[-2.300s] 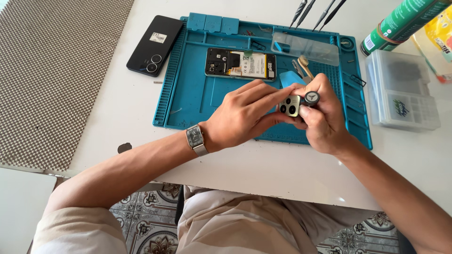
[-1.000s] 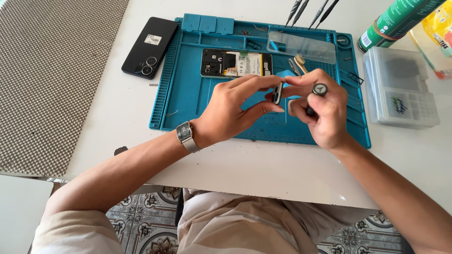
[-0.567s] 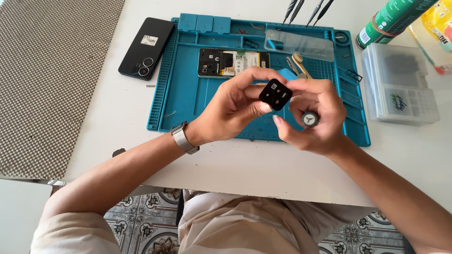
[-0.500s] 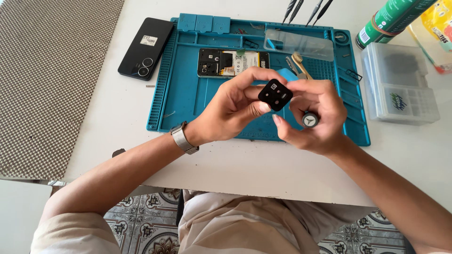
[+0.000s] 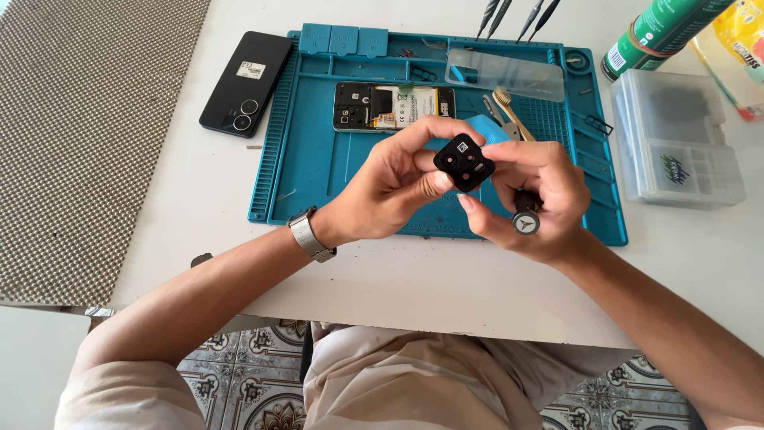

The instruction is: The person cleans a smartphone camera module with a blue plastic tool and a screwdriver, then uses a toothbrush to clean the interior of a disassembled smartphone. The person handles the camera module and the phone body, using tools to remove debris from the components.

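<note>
Both hands pinch the same part: my left hand (image 5: 390,187) has thumb and fingertips closed on the left edges of a small black square camera cover (image 5: 465,162), and my right hand (image 5: 535,199) has its fingertips closed on the cover's right side. The cover is held up in the air, tilted, lens holes facing the camera, above the front middle of the teal repair mat (image 5: 318,175). My right hand also keeps a screwdriver (image 5: 525,219) tucked in the palm under the curled lower fingers, round grey end cap toward the camera; tip is hidden. Metal wristwatch (image 5: 310,236) on my left wrist.

On the mat behind my hands: an opened phone (image 5: 394,106) lying flat, insides showing. Just right of it, a blue triangular pick (image 5: 487,127), mostly hidden behind the cover and my fingers. A clear flat panel (image 5: 504,75) lies at the mat's back right, a bamboo brush (image 5: 509,107) angled just in front of it. Tweezers (image 5: 516,14) stick off the back edge of the mat.

Left of the mat, on the white table (image 5: 183,207), a black phone back cover (image 5: 247,84), camera cutouts up. Farther left, a grey woven mat (image 5: 87,135). Right of the mat, a clear plastic parts box (image 5: 676,139), with a green bottle (image 5: 660,32) behind it.
</note>
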